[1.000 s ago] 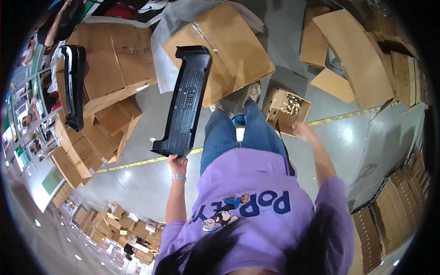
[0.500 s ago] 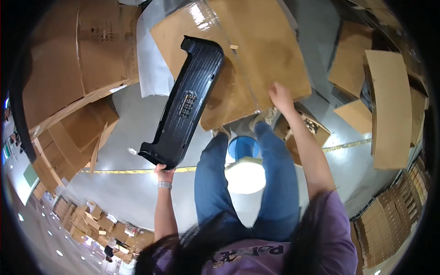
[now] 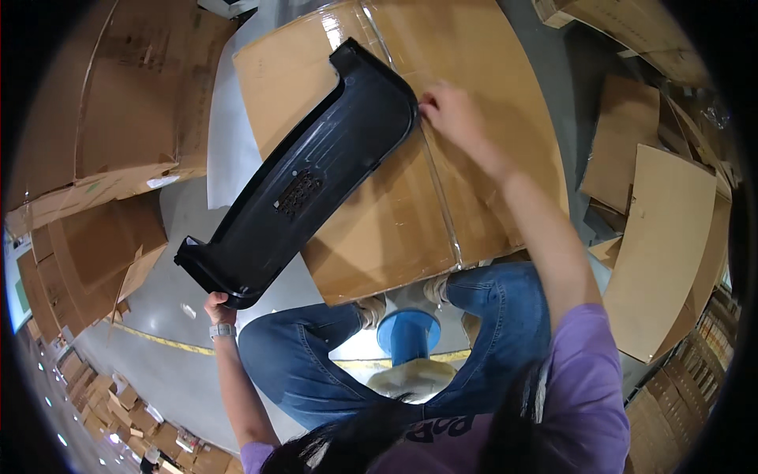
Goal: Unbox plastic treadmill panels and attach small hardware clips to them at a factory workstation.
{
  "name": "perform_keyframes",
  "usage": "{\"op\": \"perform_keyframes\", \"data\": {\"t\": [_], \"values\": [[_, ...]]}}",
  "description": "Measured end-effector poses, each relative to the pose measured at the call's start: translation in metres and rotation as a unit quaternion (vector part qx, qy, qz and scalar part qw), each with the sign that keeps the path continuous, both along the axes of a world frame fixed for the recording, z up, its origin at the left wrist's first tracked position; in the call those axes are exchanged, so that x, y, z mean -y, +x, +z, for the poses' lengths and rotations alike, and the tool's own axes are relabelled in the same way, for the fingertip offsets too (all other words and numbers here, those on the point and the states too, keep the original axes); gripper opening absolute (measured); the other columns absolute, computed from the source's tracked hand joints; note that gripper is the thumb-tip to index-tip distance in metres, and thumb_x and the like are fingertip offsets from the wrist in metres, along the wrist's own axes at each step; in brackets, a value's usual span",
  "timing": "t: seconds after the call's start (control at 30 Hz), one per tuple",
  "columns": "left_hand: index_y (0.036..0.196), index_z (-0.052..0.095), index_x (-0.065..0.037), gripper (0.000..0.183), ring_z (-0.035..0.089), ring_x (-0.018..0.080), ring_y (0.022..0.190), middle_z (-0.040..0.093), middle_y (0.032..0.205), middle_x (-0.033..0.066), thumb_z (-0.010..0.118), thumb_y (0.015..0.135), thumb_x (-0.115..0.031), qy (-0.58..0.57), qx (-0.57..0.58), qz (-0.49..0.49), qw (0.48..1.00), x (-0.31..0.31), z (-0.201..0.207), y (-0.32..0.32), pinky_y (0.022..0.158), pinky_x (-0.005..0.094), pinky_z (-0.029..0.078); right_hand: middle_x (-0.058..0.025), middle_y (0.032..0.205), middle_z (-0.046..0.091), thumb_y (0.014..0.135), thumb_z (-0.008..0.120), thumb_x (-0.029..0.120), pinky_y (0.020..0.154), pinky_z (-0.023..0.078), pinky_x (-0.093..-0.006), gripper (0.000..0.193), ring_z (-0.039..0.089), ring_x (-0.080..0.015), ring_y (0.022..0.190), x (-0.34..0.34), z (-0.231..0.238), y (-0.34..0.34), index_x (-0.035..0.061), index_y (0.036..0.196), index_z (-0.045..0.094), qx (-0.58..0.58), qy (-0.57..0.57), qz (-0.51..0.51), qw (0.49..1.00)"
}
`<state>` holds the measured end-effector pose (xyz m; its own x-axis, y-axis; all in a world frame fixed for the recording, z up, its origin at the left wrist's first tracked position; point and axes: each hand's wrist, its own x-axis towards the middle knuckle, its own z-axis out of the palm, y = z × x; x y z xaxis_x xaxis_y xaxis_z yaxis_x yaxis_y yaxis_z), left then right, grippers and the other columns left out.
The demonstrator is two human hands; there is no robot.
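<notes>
A long black plastic panel (image 3: 316, 158) with upturned ends and a slotted patch in its middle is held slantwise above a large taped cardboard box (image 3: 489, 118). My left hand (image 3: 221, 308) is closed on the panel's near left corner, thumb on top. At the far right end of the panel is my right hand (image 3: 456, 117), over the box top. Its fingers are bent together and their tips meet the panel's rounded edge. What they pinch, if anything, is hidden.
Between my knees stands a blue round-topped stool-like object (image 3: 408, 332). Big cartons (image 3: 134, 103) rise on the left, with an open box (image 3: 103, 245) below them. Flat cardboard sheets (image 3: 671, 245) lean at the right. A yellow floor line (image 3: 162, 341) crosses the grey floor.
My right hand has moved from the box's near right part up to the panel's far end. The panel has tilted further over, its near end shifting left. My knees have bent and spread.
</notes>
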<state>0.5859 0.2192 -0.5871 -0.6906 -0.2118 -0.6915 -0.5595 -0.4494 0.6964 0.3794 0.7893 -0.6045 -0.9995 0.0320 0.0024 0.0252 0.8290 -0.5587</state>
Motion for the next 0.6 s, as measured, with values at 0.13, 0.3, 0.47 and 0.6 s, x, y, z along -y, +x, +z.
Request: {"op": "perform_keyframes", "data": {"t": [0.13, 0.3, 0.47, 0.6], "values": [[0.054, 0.047, -0.012, 0.011, 0.050, 0.0172, 0.066, 0.049, 0.061, -0.0013, 0.058, 0.056, -0.009, -0.072, 0.011, -0.030, 0.997, -0.012, -0.031, -0.018, 0.071, 0.0331, 0.044, -0.0086, 0.076, 0.065, 0.085, 0.059, 0.014, 0.062, 0.049, -0.0316, 0.018, 0.063, -0.0165, 0.070, -0.070, 0.013, -0.015, 0.0016, 0.095, 0.065, 0.029, -0.136, -0.070, 0.988], [0.072, 0.050, -0.011, 0.010, 0.044, 0.0086, 0.058, 0.047, 0.065, -0.0043, 0.058, 0.066, -0.013, -0.080, 0.100, -0.351, 0.928, -0.068, -0.011, -0.060, 0.056, 0.0262, 0.037, -0.0029, 0.077, 0.065, 0.086, 0.063, 0.019, 0.056, 0.049, -0.0238, 0.021, 0.064, -0.0096, 0.069, -0.107, 0.024, 0.012, 0.0011, 0.096, 0.068, 0.005, -0.305, -0.252, 0.919], [0.073, 0.053, -0.007, 0.017, 0.040, 0.0061, 0.051, 0.045, 0.059, -0.0012, 0.060, 0.077, -0.022, -0.242, 0.115, -0.370, 0.890, -0.110, 0.017, -0.087, 0.044, 0.0237, 0.026, -0.0025, 0.078, 0.066, 0.085, 0.066, 0.019, 0.056, 0.049, -0.0230, 0.022, 0.063, -0.0095, 0.068, -0.107, 0.065, 0.007, 0.0001, 0.095, 0.069, -0.148, -0.362, -0.256, 0.884], [0.079, 0.066, -0.002, 0.059, 0.066, 0.0306, 0.066, 0.067, 0.071, 0.0170, 0.063, 0.074, -0.061, -0.673, -0.045, -0.422, 0.606, -0.104, 0.028, -0.098, 0.058, 0.0394, 0.050, -0.0035, 0.078, 0.067, 0.085, 0.066, 0.019, 0.055, 0.047, -0.0218, 0.020, 0.062, -0.0091, 0.066, -0.029, 0.120, 0.042, 0.0019, 0.094, 0.070, -0.097, -0.358, -0.146, 0.917]]}}
